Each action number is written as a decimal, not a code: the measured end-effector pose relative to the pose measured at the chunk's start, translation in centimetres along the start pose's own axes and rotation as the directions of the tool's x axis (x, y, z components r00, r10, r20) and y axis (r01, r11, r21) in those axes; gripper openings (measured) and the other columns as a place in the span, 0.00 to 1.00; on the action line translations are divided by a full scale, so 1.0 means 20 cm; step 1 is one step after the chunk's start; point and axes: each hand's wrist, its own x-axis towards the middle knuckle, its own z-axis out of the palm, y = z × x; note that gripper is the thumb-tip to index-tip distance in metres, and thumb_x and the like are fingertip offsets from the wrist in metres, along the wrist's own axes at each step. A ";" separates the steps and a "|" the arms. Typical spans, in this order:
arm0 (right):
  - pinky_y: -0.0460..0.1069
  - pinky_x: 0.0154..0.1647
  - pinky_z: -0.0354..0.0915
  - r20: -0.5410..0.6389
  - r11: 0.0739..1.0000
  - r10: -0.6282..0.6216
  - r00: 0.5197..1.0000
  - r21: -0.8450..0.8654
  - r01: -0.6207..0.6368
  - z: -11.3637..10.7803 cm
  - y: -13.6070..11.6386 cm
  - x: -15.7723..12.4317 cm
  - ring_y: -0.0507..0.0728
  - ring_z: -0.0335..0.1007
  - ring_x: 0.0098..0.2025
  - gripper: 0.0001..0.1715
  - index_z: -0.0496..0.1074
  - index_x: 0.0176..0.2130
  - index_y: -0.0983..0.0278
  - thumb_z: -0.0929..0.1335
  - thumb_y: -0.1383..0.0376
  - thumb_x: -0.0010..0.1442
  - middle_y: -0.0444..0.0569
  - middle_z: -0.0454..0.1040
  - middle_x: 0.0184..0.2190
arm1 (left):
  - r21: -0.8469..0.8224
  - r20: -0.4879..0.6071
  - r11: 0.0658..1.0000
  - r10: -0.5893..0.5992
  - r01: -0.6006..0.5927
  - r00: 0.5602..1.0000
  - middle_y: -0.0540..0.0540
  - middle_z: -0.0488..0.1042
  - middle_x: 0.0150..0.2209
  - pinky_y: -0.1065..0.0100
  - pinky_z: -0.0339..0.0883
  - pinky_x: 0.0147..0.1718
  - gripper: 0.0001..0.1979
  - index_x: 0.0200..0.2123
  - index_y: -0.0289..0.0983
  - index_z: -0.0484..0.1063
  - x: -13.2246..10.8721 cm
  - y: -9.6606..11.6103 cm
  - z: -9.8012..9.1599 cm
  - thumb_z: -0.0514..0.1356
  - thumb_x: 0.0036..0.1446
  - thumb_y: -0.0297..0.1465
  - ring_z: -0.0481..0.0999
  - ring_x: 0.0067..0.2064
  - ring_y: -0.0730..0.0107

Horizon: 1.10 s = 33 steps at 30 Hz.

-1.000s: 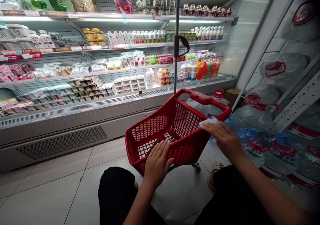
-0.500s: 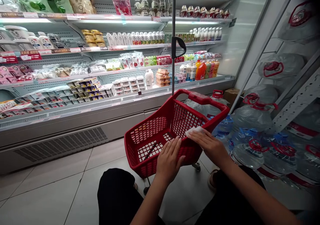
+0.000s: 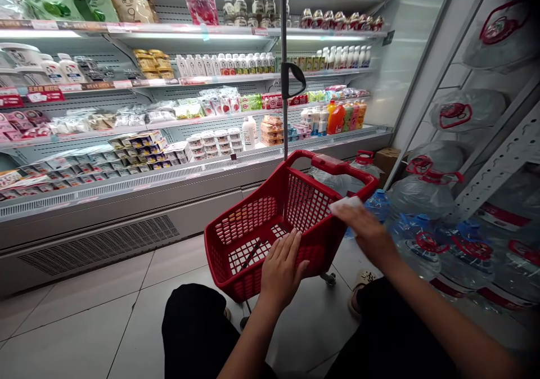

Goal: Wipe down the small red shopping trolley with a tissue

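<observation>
A red plastic shopping basket on wheels (image 3: 236, 227) stands on the floor before my knees, its mesh sides angled to the left. My left hand (image 3: 282, 266) lies against the near rim, fingers stretched out and holding nothing. At the upper right side of the basket, just below the handle (image 3: 333, 164), my right hand (image 3: 366, 228) presses a folded white wipe (image 3: 346, 203) to the rim. Whether it is paper or cloth I cannot tell. The right hand is slightly blurred, and its thumb is hidden.
A refrigerated display (image 3: 202, 182) with several shelves of dairy and drinks runs across the back. A grey pole with a black grip (image 3: 291, 80) rises behind the basket. Large water bottles (image 3: 426, 255) crowd the right side. Tiled floor (image 3: 139, 294) lies to the left.
My right hand with the white wipe has slid right and upward along the rim toward the handle. The left hand stays on the near rim. The view has shifted slightly.
</observation>
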 end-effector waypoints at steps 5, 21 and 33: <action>0.60 0.76 0.55 0.069 0.991 -0.127 0.989 0.040 0.125 0.01 -0.02 0.00 0.55 0.64 0.69 0.46 0.53 0.75 0.51 0.55 0.81 0.66 0.41 0.66 0.69 | 0.022 0.002 1.000 0.006 -0.006 1.000 0.45 0.57 0.74 0.54 0.59 0.70 0.33 0.76 0.39 0.45 0.01 -0.02 0.00 0.51 0.74 0.40 0.60 0.73 0.59; 0.58 0.74 0.60 0.055 0.978 -0.175 0.983 0.125 0.167 0.17 -0.17 0.03 0.57 0.64 0.69 0.42 0.47 0.76 0.53 0.58 0.77 0.71 0.44 0.67 0.69 | 0.030 0.035 1.000 0.005 -0.006 0.999 0.41 0.53 0.75 0.52 0.58 0.71 0.35 0.76 0.34 0.46 0.05 0.02 0.03 0.53 0.73 0.41 0.57 0.74 0.57; 0.62 0.74 0.58 -0.032 0.994 0.104 0.994 -0.032 -0.105 0.13 0.28 0.06 0.58 0.61 0.71 0.48 0.52 0.75 0.53 0.54 0.82 0.64 0.45 0.64 0.71 | 0.010 0.056 1.000 0.004 -0.004 0.998 0.38 0.52 0.75 0.52 0.57 0.71 0.36 0.75 0.33 0.47 0.09 0.05 0.05 0.50 0.74 0.47 0.55 0.75 0.55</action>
